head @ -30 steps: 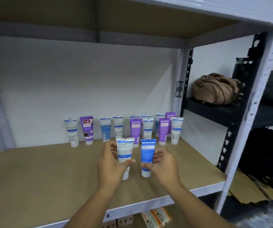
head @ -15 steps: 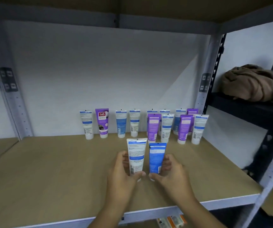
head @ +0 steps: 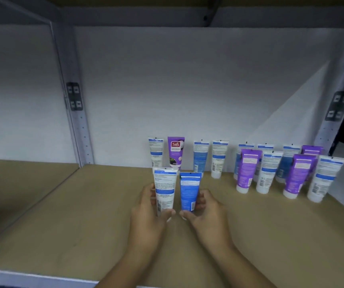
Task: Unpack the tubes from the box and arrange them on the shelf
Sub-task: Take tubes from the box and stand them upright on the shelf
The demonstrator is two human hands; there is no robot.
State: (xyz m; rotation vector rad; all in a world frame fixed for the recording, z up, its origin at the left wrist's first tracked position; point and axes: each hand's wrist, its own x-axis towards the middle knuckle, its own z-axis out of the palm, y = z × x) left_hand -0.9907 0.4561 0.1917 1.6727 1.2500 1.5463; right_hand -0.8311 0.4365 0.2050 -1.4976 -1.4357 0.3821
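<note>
at frame centre, left hand (head: 146,217) grips white tube (head: 165,190), right hand (head: 206,215) grips blue tube (head: 189,191); uneven release may topple either.

- Left of the purple Safi tube (head: 175,151), bare shelf board (head: 96,204) runs to the grey upright post (head: 77,125).
- Right of it, standing tubes (head: 291,169) crowd the back.

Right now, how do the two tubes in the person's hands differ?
The white tube is in the left hand; the blue tube is in the right hand. The white tube's top edge stands higher than the blue tube's. Both are upright, cap down, side by side, in front of the rows already on the shelf.
</note>
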